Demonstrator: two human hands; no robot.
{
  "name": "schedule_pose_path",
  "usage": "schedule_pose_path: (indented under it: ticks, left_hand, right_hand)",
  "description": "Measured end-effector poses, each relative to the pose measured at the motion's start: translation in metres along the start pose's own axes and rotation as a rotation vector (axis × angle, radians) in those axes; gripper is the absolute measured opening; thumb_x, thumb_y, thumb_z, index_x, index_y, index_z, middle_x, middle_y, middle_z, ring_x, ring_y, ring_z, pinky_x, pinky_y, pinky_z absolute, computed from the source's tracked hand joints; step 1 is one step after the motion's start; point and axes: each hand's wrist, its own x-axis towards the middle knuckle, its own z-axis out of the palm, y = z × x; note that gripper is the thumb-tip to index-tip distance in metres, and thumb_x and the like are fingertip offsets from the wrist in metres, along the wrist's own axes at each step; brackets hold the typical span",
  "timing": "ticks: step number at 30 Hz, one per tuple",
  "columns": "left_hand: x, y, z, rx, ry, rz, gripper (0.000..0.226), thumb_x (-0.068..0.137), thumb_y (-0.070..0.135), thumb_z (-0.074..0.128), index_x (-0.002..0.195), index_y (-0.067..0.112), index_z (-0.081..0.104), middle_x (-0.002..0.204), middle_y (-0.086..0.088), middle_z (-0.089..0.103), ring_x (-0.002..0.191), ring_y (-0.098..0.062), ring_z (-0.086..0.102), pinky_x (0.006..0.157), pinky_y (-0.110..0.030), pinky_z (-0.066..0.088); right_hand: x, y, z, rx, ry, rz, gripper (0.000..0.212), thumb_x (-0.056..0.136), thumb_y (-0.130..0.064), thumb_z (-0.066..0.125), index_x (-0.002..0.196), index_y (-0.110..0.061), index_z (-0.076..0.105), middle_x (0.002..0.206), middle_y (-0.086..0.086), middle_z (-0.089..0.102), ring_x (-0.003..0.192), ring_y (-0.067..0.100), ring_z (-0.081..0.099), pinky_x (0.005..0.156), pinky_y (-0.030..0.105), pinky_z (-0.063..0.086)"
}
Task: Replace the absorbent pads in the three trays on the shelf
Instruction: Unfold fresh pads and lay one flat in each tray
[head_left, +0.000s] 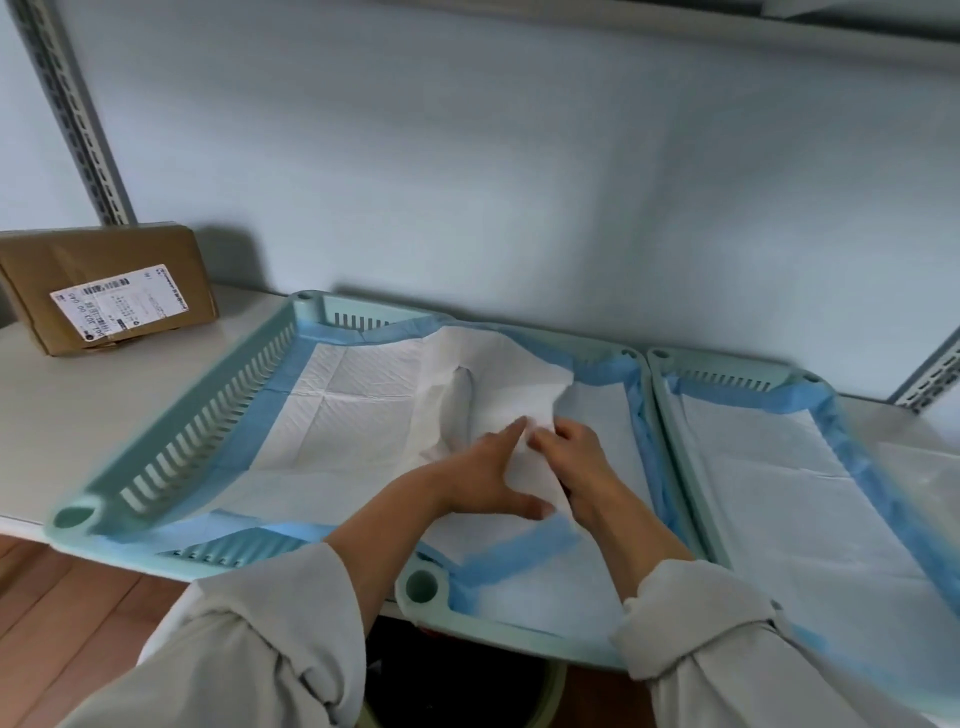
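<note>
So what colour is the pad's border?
Light blue border around a white pad; head view.

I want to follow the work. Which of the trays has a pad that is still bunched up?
The left tray: both hands, left hand and right hand, hold its rumpled white pad. The pad in the right tray lies flat.
</note>
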Motion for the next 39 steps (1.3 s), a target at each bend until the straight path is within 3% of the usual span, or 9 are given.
schedule_pose_path:
  ticks: [2, 7, 10, 15, 19, 23, 26, 32, 39]
  left_hand:
    - [-0.001, 0.008, 0.001, -0.17, 0.007, 0.039, 0.111, 0.077, 0.042, 0.073, 0.151, 0.024, -0.008, 0.153, 0.003, 0.022, 0.14, -0.017, 0.027, 0.11, -0.029, 0.028]
    - [-0.005, 0.003, -0.023, -0.782, 0.032, -0.111, 0.046, 0.084, 0.043, 0.065, 0.124, 0.023, 0.055, 0.123, -0.004, 0.059, 0.112, -0.021, 0.056, 0.097, -0.039, 0.05]
    - [-0.008, -0.007, -0.035, -1.116, 0.045, -0.231, 0.055, 0.076, 0.054, 0.069, 0.116, 0.017, 0.064, 0.114, -0.013, 0.067, 0.108, -0.03, 0.062, 0.097, -0.048, 0.048]
    - [-0.01, -0.006, -0.027, -0.944, 0.251, -0.337, 0.027, 0.098, 0.025, 0.048, 0.117, 0.007, 0.055, 0.11, -0.015, 0.064, 0.105, -0.034, 0.06, 0.099, -0.052, 0.046]
    - [-0.011, 0.003, -0.023, -0.91, 0.256, -0.321, 0.024, 0.1, 0.022, 0.044, 0.119, 0.011, 0.053, 0.106, -0.01, 0.064, 0.101, -0.029, 0.061, 0.089, -0.043, 0.05]
    - [-0.01, 0.008, -0.02, -0.941, 0.265, -0.29, 0.03, 0.1, 0.021, 0.044, 0.128, 0.011, 0.049, 0.114, -0.011, 0.062, 0.096, -0.026, 0.062, 0.078, -0.036, 0.053]
    - [-0.009, 0.012, -0.017, -0.916, 0.224, -0.258, 0.04, 0.098, 0.031, 0.047, 0.137, 0.023, 0.041, 0.122, -0.006, 0.06, 0.105, -0.024, 0.061, 0.078, -0.033, 0.054]
    - [-0.005, 0.022, -0.008, -0.737, 0.152, -0.248, 0.057, 0.095, 0.031, 0.054, 0.144, 0.043, 0.026, 0.142, -0.001, 0.04, 0.131, -0.027, 0.041, 0.105, -0.046, 0.042]
    - [-0.001, 0.041, 0.015, -0.517, 0.072, -0.184, 0.047, 0.095, 0.03, 0.053, 0.141, 0.027, 0.041, 0.144, -0.007, 0.042, 0.13, -0.025, 0.043, 0.104, -0.038, 0.038]
  right_hand:
    - [-0.008, -0.022, 0.0, 0.051, -0.032, -0.067, 0.017, 0.093, -0.024, 0.053, 0.1, -0.016, 0.066, 0.094, 0.005, 0.068, 0.09, 0.023, 0.063, 0.075, 0.03, 0.049]
    - [-0.024, -0.023, -0.013, 0.208, -0.354, 0.006, 0.037, 0.1, -0.041, 0.034, 0.111, -0.028, 0.068, 0.118, 0.003, 0.066, 0.11, 0.021, 0.06, 0.101, 0.04, 0.046]
    - [-0.029, -0.016, -0.011, 0.122, -0.421, -0.028, 0.033, 0.095, -0.041, 0.049, 0.115, -0.022, 0.067, 0.123, 0.0, 0.064, 0.115, 0.014, 0.056, 0.103, 0.039, 0.041]
    - [-0.012, 0.005, -0.013, 0.253, -0.165, 0.113, 0.024, 0.093, -0.022, 0.059, 0.115, -0.014, 0.065, 0.117, 0.007, 0.063, 0.111, 0.02, 0.059, 0.091, 0.037, 0.052]
    - [-0.009, 0.01, -0.005, 0.342, -0.244, 0.276, 0.031, 0.089, -0.032, 0.065, 0.111, -0.009, 0.063, 0.111, 0.009, 0.065, 0.102, 0.025, 0.062, 0.091, 0.038, 0.051]
    - [-0.007, 0.006, 0.0, 0.391, -0.103, 0.187, 0.028, 0.081, -0.015, 0.074, 0.106, -0.004, 0.068, 0.107, 0.016, 0.069, 0.098, 0.029, 0.065, 0.088, 0.04, 0.054]
    - [-0.006, 0.001, -0.011, 0.359, 0.108, 0.071, 0.018, 0.086, -0.015, 0.068, 0.104, -0.011, 0.066, 0.098, 0.006, 0.067, 0.081, 0.016, 0.06, 0.068, 0.025, 0.051]
    - [-0.005, 0.007, -0.05, 0.309, 0.478, -0.048, 0.021, 0.092, -0.015, 0.057, 0.113, -0.01, 0.059, 0.1, 0.004, 0.06, 0.078, 0.015, 0.054, 0.057, 0.019, 0.04]
    - [-0.035, 0.023, -0.093, -0.233, 0.494, -0.281, 0.023, 0.088, 0.0, 0.049, 0.099, -0.017, 0.061, 0.099, -0.003, 0.058, 0.091, 0.014, 0.053, 0.081, 0.026, 0.041]
